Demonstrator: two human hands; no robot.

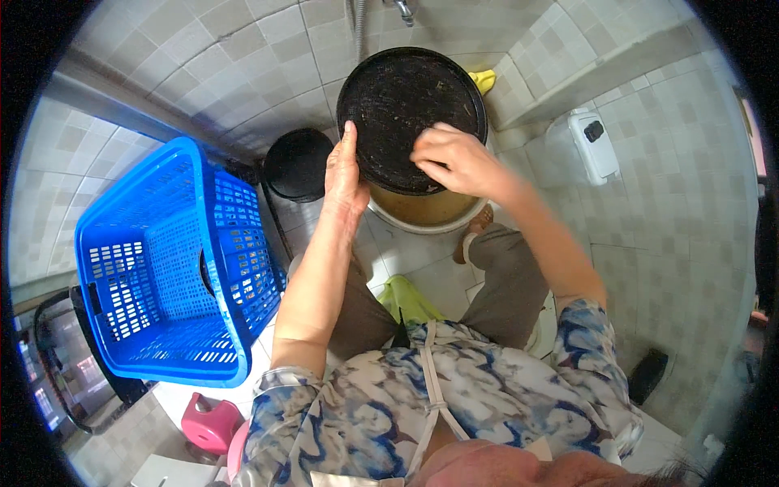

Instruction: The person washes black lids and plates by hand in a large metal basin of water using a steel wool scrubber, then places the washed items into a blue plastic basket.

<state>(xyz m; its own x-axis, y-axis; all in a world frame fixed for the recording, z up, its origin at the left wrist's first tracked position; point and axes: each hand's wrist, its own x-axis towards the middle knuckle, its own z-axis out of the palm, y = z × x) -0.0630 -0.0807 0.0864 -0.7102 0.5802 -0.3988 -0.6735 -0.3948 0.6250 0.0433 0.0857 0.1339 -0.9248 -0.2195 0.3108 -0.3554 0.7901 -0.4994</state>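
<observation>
My left hand (347, 173) grips the near left rim of a round black tray (405, 91), thumb over the edge. The tray is tilted above a pale tub (420, 229) holding cloudy brownish water (420, 208). Its dark face carries a few light specks. Against that face, right of centre, my right hand (456, 155) has its fingers bunched. Motion blurs it, and I cannot tell whether a small thing is in the fingers. A second round black object (297, 164) stands on the floor left of the tub.
A big blue plastic basket (176, 274) lies tipped at the left. Pink stool (210, 423) at lower left; yellow-green plastic bag (408, 298) between my legs. A tap (403, 12) and a grey hose (359, 36) are on the far wall. Yellow cloth-like item (483, 81) lies behind the tray.
</observation>
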